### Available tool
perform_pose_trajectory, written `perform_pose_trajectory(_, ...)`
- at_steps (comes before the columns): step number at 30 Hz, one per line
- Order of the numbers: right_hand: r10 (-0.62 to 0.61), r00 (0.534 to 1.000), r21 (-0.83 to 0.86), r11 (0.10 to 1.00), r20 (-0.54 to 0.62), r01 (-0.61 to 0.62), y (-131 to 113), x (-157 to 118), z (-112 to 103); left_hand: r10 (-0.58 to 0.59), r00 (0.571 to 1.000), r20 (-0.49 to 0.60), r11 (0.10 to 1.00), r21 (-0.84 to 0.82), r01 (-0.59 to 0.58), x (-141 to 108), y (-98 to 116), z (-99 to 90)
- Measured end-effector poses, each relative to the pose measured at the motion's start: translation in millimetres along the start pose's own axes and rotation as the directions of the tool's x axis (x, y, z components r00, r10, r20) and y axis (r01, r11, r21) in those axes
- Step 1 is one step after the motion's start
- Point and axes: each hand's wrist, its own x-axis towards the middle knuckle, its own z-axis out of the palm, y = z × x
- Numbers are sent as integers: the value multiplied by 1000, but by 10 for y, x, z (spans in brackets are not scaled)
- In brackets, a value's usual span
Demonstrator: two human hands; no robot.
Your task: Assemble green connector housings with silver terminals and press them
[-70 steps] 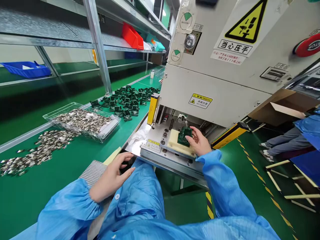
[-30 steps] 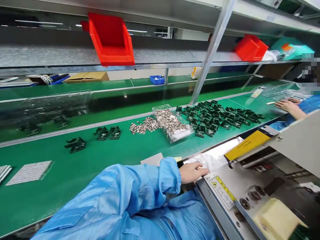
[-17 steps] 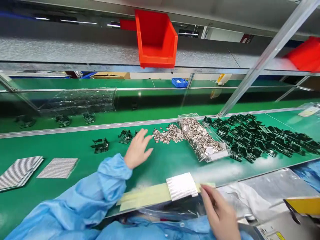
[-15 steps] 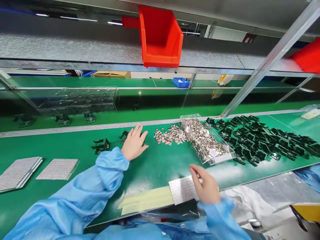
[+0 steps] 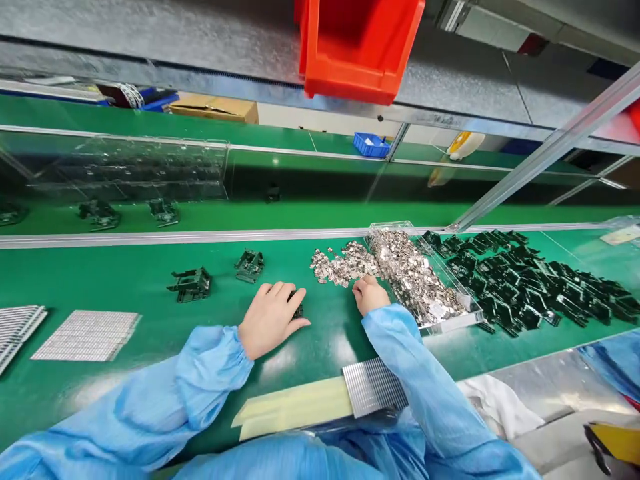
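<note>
My left hand (image 5: pixel 273 321) is over the green worktop, fingers curled around a small dark green circuit board (image 5: pixel 299 311), which shows only between thumb and forefinger. Two more such circuit boards stand beyond it, one farther left (image 5: pixel 191 285) and one nearer the hand (image 5: pixel 249 265). At the near edge of a loose heap of small silvery metal pieces (image 5: pixel 340 265), my right hand (image 5: pixel 370 294) has its fingers pinched together; what is between them is hidden. To its right lies a clear plastic tray (image 5: pixel 453 325) full of the same metal pieces.
Many dark green boards (image 5: pixel 530 280) spread over the right side. Near the front edge lie a ridged grey sheet (image 5: pixel 375 385) and pale yellow strips (image 5: pixel 295 408). Striped white sheets (image 5: pixel 87 335) lie at left. Overhead, a red bin (image 5: pixel 357 60) juts from the shelf; a slanting metal post (image 5: pixel 530 157) stands right.
My right hand has gone from above the ridged sheet forward and left to the metal heap. My left hand has drawn nearer me, its fingers more bent around a board. The view has shifted.
</note>
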Motion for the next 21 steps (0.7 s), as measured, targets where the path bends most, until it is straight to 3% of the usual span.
perform_pose_trajectory(4, 58, 998, 88, 994, -12, -57, 88, -37, 14, -129, 985, -112, 980, -166, 110, -375, -17, 201)
perform_pose_trajectory(6, 107, 994, 123, 987, -36, -102, 126, -21, 40, -191, 976, -102, 956, -246, 162, -479, -94, 332)
perform_pose_trajectory(10, 192, 979, 181, 967, -66, -178, 120, 63, 97, -232, 972, -48, 915, -349, 201, -476, -211, 486)
perform_pose_trajectory(14, 237, 968, 297, 933, -78, -205, 41, 80, 70, -256, 963, -88, 857, -482, 184, -390, -187, 491)
perform_pose_trajectory(16, 227, 972, 377, 907, -66, -186, -2, 6, -3, -329, 941, -84, 714, -674, 189, -357, -105, 503)
perform_pose_trajectory(19, 203, 978, 503, 850, -45, -154, -75, -274, -173, -408, 910, 80, 243, -951, 193, -291, 118, 568)
perform_pose_trajectory(21, 199, 980, 620, 772, -31, -137, -146, -584, -292, -387, 908, 161, -27, -986, 164, -234, 311, 617)
